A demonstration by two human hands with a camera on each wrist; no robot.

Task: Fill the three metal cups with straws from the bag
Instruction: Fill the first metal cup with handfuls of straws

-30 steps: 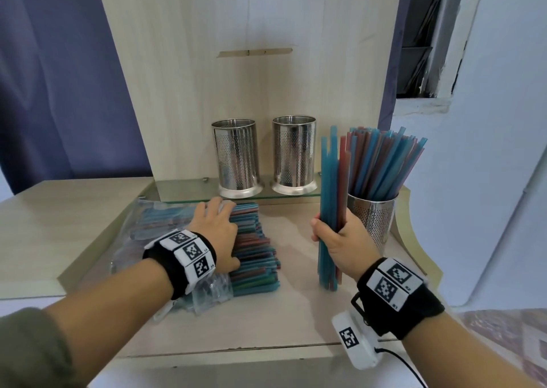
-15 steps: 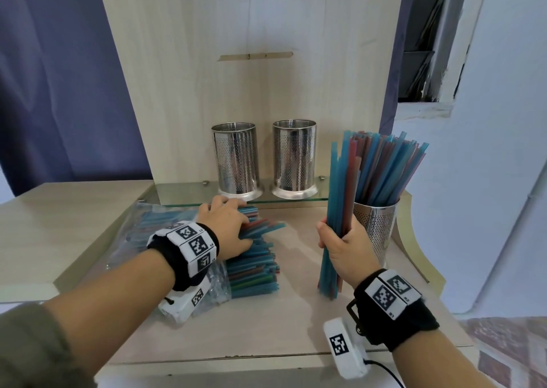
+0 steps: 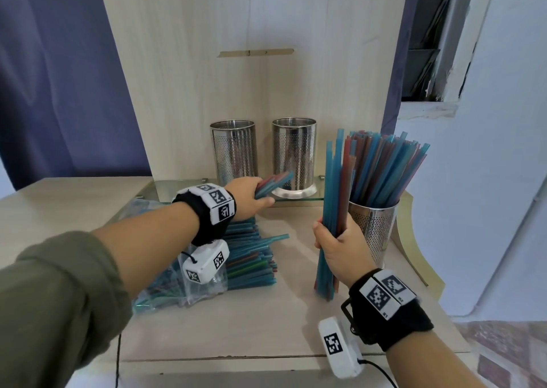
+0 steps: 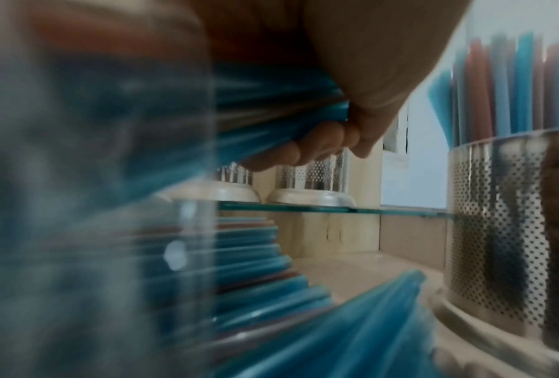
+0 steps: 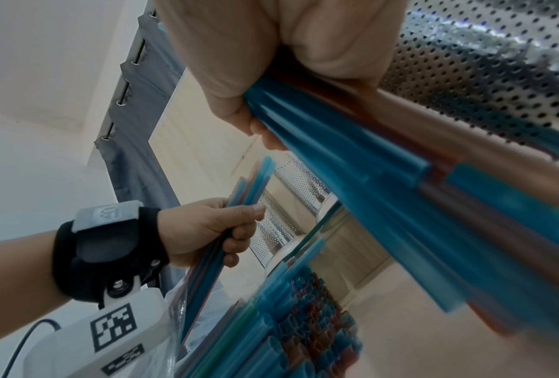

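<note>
While the right-hand perforated steel cup (image 3: 373, 228) on the worktop (image 3: 266, 328) already stands packed with blue and red straws, the two perforated steel cups on the glass shelf, the left one (image 3: 233, 151) and the middle one (image 3: 294, 151), look empty, so judged step: gathering the next load. Roughly a third done.

Left hand (image 3: 247, 195) is curled round a small clutch of blue and red straws (image 3: 273, 182), lifted clear above the heap, tips pointing toward the base of the middle cup. Left wrist view is blurred, but fingers (image 4: 320, 143) show wrapped on blue straws.

Right hand (image 3: 337, 247) is fisted round an upright bundle of blue and red straws (image 3: 334, 198), lower ends on or just over the worktop, cannot tell which. Bundle sits just left of the filled cup, touching or nearly so.

Loose pile of blue and red straws (image 3: 251, 257) spills from the clear plastic bag (image 3: 177, 293), left of the filled cup, below the glass shelf (image 3: 296, 201).

Next move likely calls for joining the left clutch to the right bundle, or tipping it upright and dropping it in the middle cup. Needs ends squared and rim cleared; thin straws may splay or slip out.
</note>
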